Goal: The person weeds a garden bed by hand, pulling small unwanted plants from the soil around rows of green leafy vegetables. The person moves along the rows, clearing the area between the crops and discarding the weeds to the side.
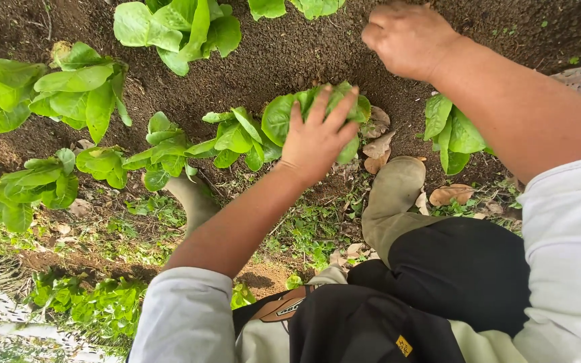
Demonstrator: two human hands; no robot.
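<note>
Crowding left hand [316,138]: lettuce [284,117], dry leaves [378,144].

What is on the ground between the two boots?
In the head view, small green weeds and a few dry brown leaves lie on the soil between the left boot and right boot.

The lettuce head [317,111] under the left hand [316,138] has smooth, slightly waxy leaves with a soft sheen. At twelve o'clock the soil [284,57] is dark, crumbly and matt — the right hand [408,39] rests on it. Dry leaves [378,144] at its three o'clock look papery and brittle. The boots [391,191] appear rubbery, dull and mud-smeared. The sleeves [183,312] are plain white cloth — the trousers [465,269] matt black fabric.
</note>
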